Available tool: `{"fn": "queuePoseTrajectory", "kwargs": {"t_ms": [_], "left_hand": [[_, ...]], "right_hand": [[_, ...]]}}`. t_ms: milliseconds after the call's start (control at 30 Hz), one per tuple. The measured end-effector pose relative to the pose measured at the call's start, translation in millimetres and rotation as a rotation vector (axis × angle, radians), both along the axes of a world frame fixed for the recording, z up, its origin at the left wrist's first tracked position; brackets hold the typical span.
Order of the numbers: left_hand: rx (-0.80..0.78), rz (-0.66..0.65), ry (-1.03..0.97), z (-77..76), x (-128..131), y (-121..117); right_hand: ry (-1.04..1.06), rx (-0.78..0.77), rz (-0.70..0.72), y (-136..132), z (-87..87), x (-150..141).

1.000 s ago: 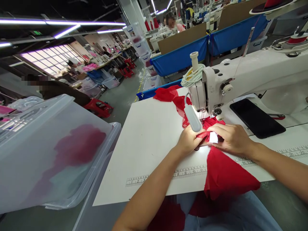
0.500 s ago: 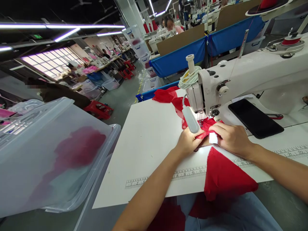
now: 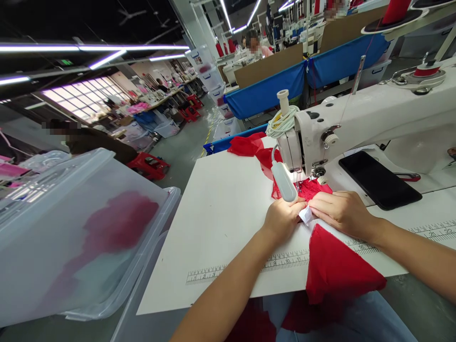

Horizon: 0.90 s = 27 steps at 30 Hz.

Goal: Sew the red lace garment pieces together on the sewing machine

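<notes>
A white sewing machine [image 3: 356,118] stands on the white table [image 3: 221,209]. Red fabric [image 3: 335,266] runs under its needle and hangs over the table's front edge toward my lap. My left hand [image 3: 283,218] is closed, pinching the red fabric and a small white label [image 3: 305,214] just in front of the presser foot. My right hand [image 3: 340,211] lies on the fabric beside it, fingers pressed together on the cloth next to the label. A small white lamp [image 3: 284,181] shines on the needle area.
A black phone [image 3: 379,180] lies on the machine bed at right. A clear plastic bin [image 3: 78,232] with red cloth inside stands at my left. A printed ruler [image 3: 249,266] runs along the table front. Blue bins and other workers sit beyond.
Both hands slid slightly toward me with the fabric. The white label shifted left, from under my right fingers to between my two hands.
</notes>
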<state>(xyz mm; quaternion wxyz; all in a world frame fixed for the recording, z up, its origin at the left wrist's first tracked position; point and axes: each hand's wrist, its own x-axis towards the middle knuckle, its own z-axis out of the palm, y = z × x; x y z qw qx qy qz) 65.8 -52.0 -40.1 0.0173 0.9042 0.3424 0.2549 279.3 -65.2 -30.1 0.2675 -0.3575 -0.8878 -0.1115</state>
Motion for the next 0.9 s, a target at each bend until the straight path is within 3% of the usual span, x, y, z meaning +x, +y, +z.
{"fn": "queuePoseTrajectory", "kwargs": {"t_ms": [100,300,467,600,900], "left_hand": [[0.092,0.010,0.034,-2.0,1.2,-2.1],[0.069,0.025,0.100,0.4,0.9,-6.1],[-0.068,-0.060,0.147,24.8,-2.3,-19.1],[-0.121,-0.037,0.240,41.4,-3.2,-26.3],[0.067,0.061,0.290,25.2,-5.5,-31.3]], "right_hand": [[0.011,-0.014,0.010,0.7,-5.5,1.3],[-0.049,-0.138,-0.157,-0.8,-6.8,3.2],[-0.059,-0.092,-0.158,-1.6,1.1,3.9],[-0.046,-0.082,-0.141,-1.4,2.4,4.0],[-0.034,-0.069,-0.142,-0.3,-0.9,4.7]]}}
